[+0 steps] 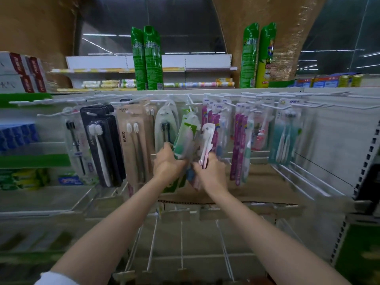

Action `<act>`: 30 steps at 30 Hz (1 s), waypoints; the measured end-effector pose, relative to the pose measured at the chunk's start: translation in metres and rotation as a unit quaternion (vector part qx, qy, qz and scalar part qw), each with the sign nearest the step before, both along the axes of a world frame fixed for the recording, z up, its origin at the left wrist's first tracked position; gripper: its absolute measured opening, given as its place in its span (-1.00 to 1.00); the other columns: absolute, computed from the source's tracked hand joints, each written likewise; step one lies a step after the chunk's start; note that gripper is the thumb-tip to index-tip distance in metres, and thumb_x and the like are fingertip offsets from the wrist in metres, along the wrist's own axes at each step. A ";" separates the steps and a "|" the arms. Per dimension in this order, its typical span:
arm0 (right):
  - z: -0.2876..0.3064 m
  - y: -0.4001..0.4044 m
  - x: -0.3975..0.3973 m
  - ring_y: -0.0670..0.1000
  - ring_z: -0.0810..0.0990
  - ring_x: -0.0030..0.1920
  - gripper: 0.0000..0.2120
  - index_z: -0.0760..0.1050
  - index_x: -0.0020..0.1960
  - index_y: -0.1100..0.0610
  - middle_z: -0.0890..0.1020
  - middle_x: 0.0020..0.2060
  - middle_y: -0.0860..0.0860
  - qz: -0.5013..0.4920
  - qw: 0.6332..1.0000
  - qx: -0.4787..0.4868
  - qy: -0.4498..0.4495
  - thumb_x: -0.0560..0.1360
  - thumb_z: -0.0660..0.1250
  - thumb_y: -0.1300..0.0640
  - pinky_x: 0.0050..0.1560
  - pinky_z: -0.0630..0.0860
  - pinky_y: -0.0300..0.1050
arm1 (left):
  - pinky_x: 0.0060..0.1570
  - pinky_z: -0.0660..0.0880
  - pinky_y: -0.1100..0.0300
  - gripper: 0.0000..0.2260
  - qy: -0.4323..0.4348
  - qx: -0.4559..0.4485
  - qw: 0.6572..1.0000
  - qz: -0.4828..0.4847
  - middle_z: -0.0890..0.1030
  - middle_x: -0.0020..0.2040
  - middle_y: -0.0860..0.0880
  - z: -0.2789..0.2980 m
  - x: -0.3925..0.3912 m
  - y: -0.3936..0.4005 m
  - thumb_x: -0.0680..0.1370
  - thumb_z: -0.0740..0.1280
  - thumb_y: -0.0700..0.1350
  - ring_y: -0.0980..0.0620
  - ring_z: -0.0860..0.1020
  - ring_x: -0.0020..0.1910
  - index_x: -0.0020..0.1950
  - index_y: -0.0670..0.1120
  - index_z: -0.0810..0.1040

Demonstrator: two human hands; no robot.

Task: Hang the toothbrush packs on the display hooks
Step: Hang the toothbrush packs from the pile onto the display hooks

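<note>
A: Status on the hanging?

B: Partway, by my read. Top row of display hooks (205, 99) is mostly loaded: black packs (104, 145), kraft AUBO packs (131, 140), purple packs (239, 140), teal pack (284, 136) on the right, all hanging.

A: What's in hand?

B: Left hand (169, 164) is curled round a green toothbrush pack (184, 138), gripping it low, pack tilted with its top leaning up toward the centre hook. Right hand (211, 171) is clamped on a white-and-pink pack (206, 140), held upright just beside the green one. More packs seem bunched between the two hands lower down; too blurred to count.

A: Either one on a hook yet?

B: Can't tell. The green pack's top is near the hook tip around the middle of the rail, but motion blur hides whether the hole is threaded. I'd call it not seated.

A: What's left?

B: Hang both held packs, plus whatever is in the bundle. Lower hooks (152, 243) in the foreground stand bare, so there's room. Cardboard sheet (257, 190) lies behind the hands on the shelf.

A: Risks?

B: Both hands full, so lining up the hang hole looks fiddly.
</note>
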State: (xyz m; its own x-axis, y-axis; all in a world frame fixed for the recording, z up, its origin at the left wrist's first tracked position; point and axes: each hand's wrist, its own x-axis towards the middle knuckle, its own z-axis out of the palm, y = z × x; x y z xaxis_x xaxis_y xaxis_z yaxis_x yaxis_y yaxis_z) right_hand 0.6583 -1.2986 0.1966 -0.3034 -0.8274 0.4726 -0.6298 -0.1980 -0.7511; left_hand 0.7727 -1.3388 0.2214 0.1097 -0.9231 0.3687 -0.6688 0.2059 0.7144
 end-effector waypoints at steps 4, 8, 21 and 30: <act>0.002 0.015 -0.034 0.13 0.60 -0.17 -0.86 0.39 0.01 0.15 0.60 -0.19 0.07 0.018 0.998 -0.051 0.028 0.53 0.27 0.09 -0.20 0.53 -0.02 | 0.02 0.53 0.03 -0.58 0.052 0.000 0.999 0.011 0.54 0.09 -0.08 -0.004 -0.021 0.009 0.35 0.52 -0.02 -0.08 0.54 0.07 0.06 -0.05 0.37; 0.003 0.024 -0.074 0.07 0.58 -0.07 -0.87 0.38 0.10 0.12 0.59 -0.03 0.05 0.040 0.996 -0.074 -0.015 0.57 0.21 0.13 -0.10 0.56 0.00 | 0.20 0.44 0.01 -0.32 0.029 -0.049 0.997 0.048 0.33 0.28 -0.14 -0.005 -0.044 0.022 0.33 0.53 -0.01 -0.12 0.41 0.23 0.30 -0.08 0.23; 0.030 0.000 -0.204 0.14 0.55 -0.02 -0.71 0.26 0.30 0.26 0.50 0.16 0.16 -0.008 0.976 0.016 -0.218 0.60 0.15 0.22 -0.08 0.54 0.02 | 0.26 0.32 0.08 -0.58 -0.023 -0.195 0.980 0.041 0.27 0.19 -0.12 0.015 -0.130 0.044 0.42 0.42 -0.18 -0.08 0.33 0.20 0.19 -0.13 0.32; 0.051 -0.052 -0.212 0.07 0.54 -0.17 -0.91 0.44 0.00 0.24 0.57 -0.07 0.17 0.025 0.992 0.086 -0.085 0.59 0.19 0.24 -0.25 0.42 -0.12 | 0.11 0.44 0.18 -0.77 -0.021 -0.092 0.995 0.017 0.36 0.11 -0.02 0.016 -0.123 0.047 0.48 0.38 -0.15 0.03 0.46 0.01 0.09 -0.03 0.43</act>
State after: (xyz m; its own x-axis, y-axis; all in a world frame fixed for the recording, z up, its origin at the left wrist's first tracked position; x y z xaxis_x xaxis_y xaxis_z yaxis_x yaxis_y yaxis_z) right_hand 0.4462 -1.3509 0.2472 -0.3230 -0.9077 0.2679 -0.4841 -0.0847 -0.8709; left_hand 0.6500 -1.2914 0.2371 0.1214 -0.8358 0.5355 -0.7057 0.3067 0.6386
